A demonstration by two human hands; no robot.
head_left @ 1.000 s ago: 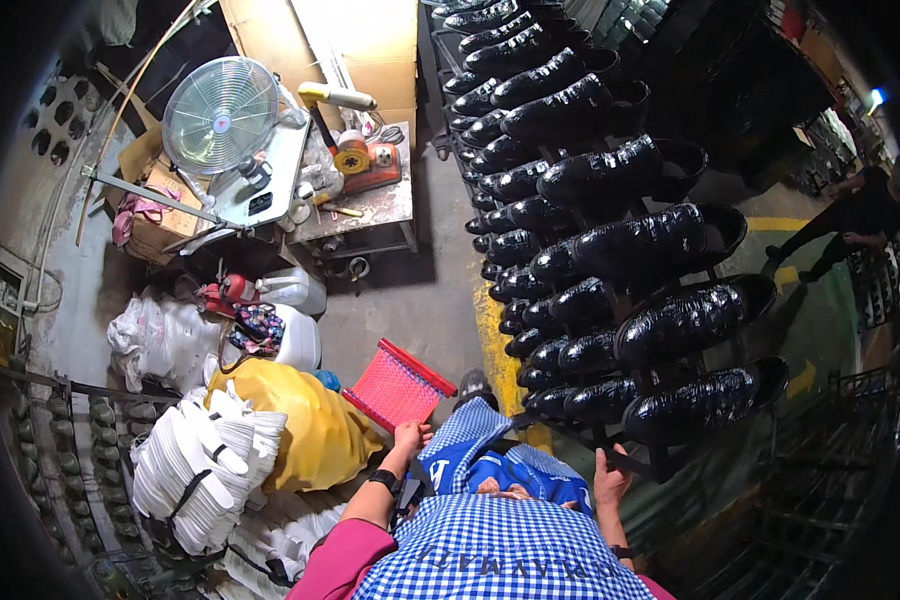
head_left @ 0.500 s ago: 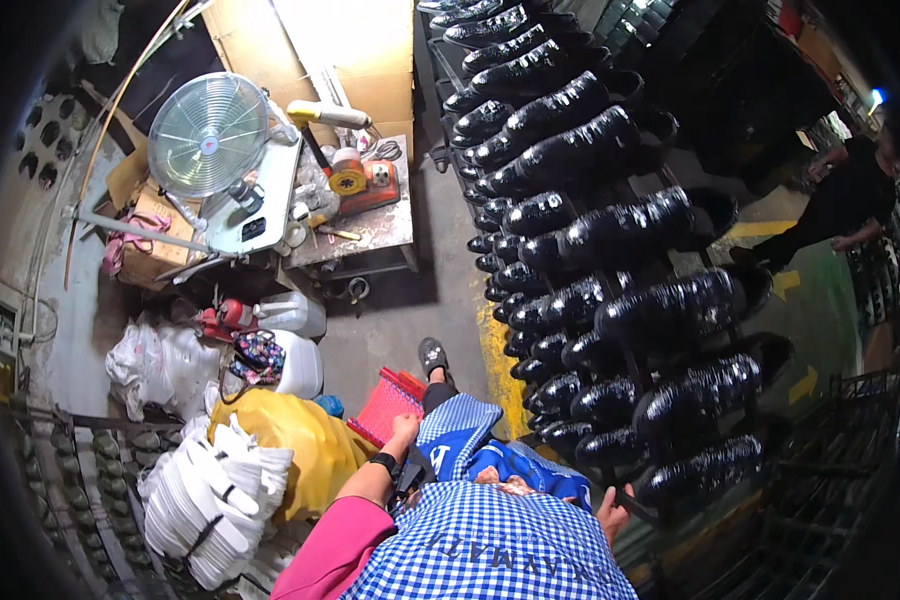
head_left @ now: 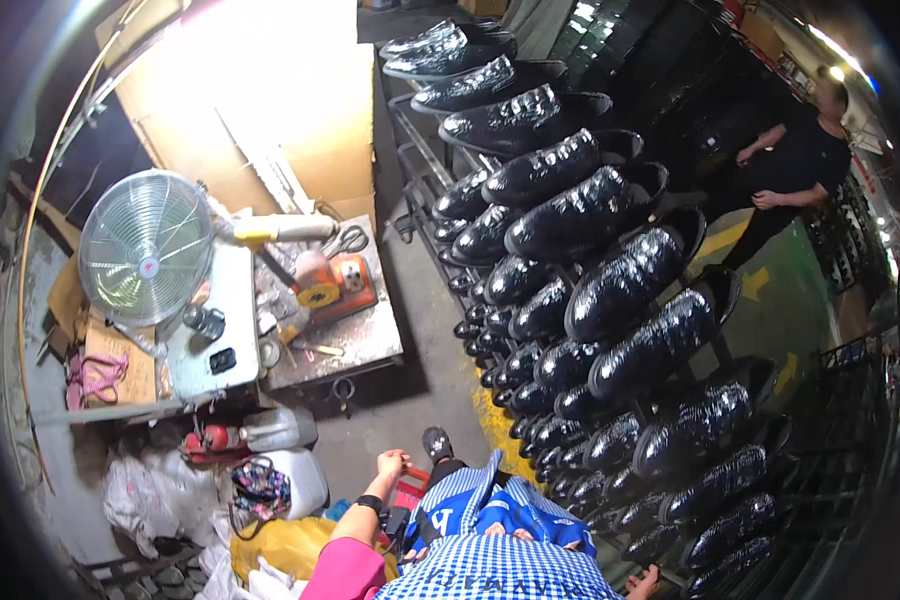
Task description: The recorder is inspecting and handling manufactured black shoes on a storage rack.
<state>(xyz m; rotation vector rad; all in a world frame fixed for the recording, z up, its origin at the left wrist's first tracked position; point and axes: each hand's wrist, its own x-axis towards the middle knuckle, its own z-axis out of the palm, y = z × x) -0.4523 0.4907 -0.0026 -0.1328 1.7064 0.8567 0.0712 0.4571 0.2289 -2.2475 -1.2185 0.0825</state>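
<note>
My left hand (head_left: 393, 464), with a dark band on its wrist, is held out ahead of my blue-checked apron (head_left: 520, 570). Its fingers are curled in and nothing shows in them. Just below it is a red slatted piece (head_left: 410, 488), partly hidden by my arm. At the lower right, my right hand (head_left: 645, 583) hangs beside the shoe rack (head_left: 415, 150), fingers apart and holding nothing I can see. Rows of glossy black shoes (head_left: 660, 345), which look wrapped in clear film, fill that rack.
A round fan (head_left: 148, 250) and a workbench (head_left: 370, 345) with an orange machine (head_left: 335, 290) stand ahead left. White containers (head_left: 295, 480), a yellow sack (head_left: 280, 550) and white bags (head_left: 160, 490) lie at left. Another person (head_left: 795, 170) stands beyond the rack.
My view has shifted, with the fan, bench and bags now lower in it. My left hand has moved away from above the red piece. The other person shows more fully.
</note>
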